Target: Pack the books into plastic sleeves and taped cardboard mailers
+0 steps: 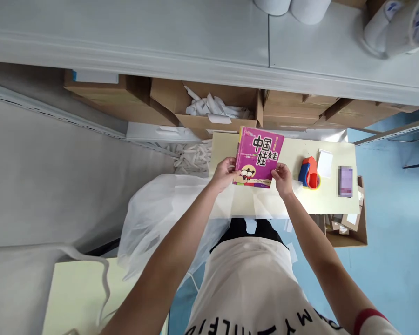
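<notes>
A purple book point(258, 158) with Chinese characters and cartoon figures on its cover is held up over the pale yellow table point(330, 204). My left hand point(226, 174) grips its lower left edge, and my right hand point(282, 179) pinches the lower right edge. Translucent plastic sheeting point(160, 209) spreads over the table's left part and hangs down beside it. To the right of my right hand stands a red and blue tape dispenser point(309, 172), with a white stack of paper point(324, 163) just behind it.
Above the table runs a grey shelf point(143, 32) with white rolls point(310, 9). Under it sit cardboard boxes, one an open box point(209, 122) of white pieces. A purple blurred item point(345, 181) lies at the table's right end, beside a floor carton point(356, 237).
</notes>
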`<state>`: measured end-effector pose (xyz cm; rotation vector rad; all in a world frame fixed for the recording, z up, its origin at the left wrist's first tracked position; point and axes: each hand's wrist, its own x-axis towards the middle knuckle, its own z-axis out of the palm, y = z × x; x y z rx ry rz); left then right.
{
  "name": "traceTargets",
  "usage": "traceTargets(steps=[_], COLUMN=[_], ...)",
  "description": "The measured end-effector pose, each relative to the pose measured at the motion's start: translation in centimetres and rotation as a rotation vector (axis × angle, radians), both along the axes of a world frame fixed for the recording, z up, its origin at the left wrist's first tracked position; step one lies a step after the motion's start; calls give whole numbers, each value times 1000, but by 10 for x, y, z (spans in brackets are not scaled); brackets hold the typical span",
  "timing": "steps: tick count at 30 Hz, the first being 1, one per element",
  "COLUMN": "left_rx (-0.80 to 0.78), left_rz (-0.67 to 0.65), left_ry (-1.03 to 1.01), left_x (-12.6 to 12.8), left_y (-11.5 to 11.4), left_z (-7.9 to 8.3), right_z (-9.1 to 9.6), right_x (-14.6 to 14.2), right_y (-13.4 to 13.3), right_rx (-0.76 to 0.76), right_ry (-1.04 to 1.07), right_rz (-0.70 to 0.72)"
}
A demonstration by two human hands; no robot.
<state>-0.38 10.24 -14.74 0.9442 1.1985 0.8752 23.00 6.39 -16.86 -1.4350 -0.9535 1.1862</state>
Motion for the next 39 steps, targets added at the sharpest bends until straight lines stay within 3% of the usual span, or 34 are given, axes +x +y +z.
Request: traceTargets(steps=[3, 8, 14, 22, 30, 36, 39], left_rx=[-74, -111, -110, -39, 160, 193, 204], left_rz=[-68, -125, -155, -147, -199, -257, -271], left_ry=[90, 387, 529, 686, 874, 905, 923], left_x=[31, 77, 108, 129, 141, 138, 136], left_y=[-35, -98, -138, -138, -146, -145, -150], left_z=[-8, -35, -53, -70, -76, -83, -86], right_z=[-4, -29, -53, -77, -80, -75, -67], right_x=[29, 63, 83, 100, 107, 112, 114], right_y=[-42, -107, -146, -138, -147, -124, -112], right_rx=[-88, -245, -321, -331, -289, -423, -439], right_ry=[-41, -153, -233, -380, -647, -205, -149], right_rz=[-56, -90, -88, -56, -103, -31, 40])
